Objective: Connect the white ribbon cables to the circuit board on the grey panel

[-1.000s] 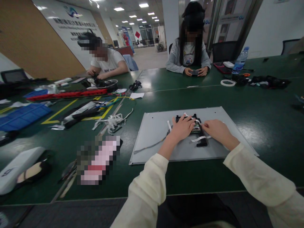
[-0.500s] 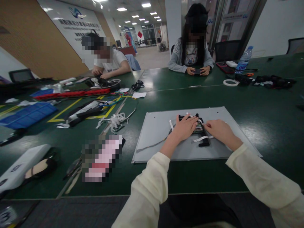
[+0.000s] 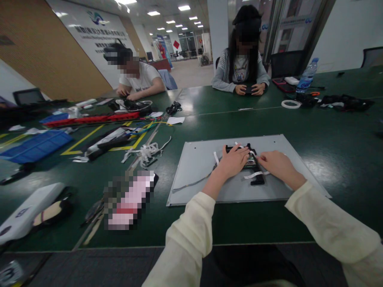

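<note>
A grey metal panel (image 3: 197,163) lies flat on the green table in front of me. At its middle sits a small black circuit assembly (image 3: 253,161) with white flat ribbon cables (image 3: 254,174) coming off it. My left hand (image 3: 232,161) rests on the assembly's left side, fingers stretched flat over it. My right hand (image 3: 277,164) touches the assembly's right side, its fingers curled down where a ribbon meets the black part; what they pinch is hidden. Another thin ribbon (image 3: 191,184) trails left across the panel.
Two people sit across the table, one with a phone (image 3: 247,90), one over black cables (image 3: 134,104). To the left lie blue trays (image 3: 36,145), a red strip (image 3: 89,118), loose white ribbons (image 3: 143,151) and a white case (image 3: 26,211). A water bottle (image 3: 306,77) and tape roll (image 3: 291,104) stand far right.
My hands have stayed on the black assembly with barely any finger motion. The view has shifted slightly, so the scene sits a little further right than a second ago.
</note>
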A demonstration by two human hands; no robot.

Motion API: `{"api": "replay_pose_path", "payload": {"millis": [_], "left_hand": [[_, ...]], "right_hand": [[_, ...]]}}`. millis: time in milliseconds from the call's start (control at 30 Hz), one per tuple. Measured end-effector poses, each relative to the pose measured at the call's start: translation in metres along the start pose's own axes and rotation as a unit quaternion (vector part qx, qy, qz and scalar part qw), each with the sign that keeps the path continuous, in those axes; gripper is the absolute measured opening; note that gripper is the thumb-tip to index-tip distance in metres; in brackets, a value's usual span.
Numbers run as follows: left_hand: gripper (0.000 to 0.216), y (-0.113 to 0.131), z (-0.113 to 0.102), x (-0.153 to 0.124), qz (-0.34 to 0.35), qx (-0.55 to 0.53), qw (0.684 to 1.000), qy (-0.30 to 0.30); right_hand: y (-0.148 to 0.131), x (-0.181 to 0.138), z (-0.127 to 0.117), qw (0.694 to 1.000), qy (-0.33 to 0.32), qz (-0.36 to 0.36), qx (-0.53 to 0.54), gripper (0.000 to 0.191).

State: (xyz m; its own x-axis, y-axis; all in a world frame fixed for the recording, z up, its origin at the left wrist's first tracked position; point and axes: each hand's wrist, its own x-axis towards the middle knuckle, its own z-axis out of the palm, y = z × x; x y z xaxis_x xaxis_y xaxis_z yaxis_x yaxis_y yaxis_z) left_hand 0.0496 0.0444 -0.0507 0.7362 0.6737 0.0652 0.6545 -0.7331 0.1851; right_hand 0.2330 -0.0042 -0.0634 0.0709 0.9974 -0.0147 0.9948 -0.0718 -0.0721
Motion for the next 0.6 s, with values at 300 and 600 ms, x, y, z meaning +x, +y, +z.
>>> {"api": "replay_pose_path", "payload": {"millis": [300,600], "left_hand": [[0.051,-0.001,0.002,0.0,0.009,-0.007,1.0,0.013],[0.05,0.0,0.001,-0.002,0.01,-0.008,1.0,0.026]], "right_hand": [[0.007,0.003,0.002,0.999,-0.002,-0.017,0.031,0.041],[0.032,0.0,-0.022,0.97,-0.067,-0.101,0.209,0.033]]}}
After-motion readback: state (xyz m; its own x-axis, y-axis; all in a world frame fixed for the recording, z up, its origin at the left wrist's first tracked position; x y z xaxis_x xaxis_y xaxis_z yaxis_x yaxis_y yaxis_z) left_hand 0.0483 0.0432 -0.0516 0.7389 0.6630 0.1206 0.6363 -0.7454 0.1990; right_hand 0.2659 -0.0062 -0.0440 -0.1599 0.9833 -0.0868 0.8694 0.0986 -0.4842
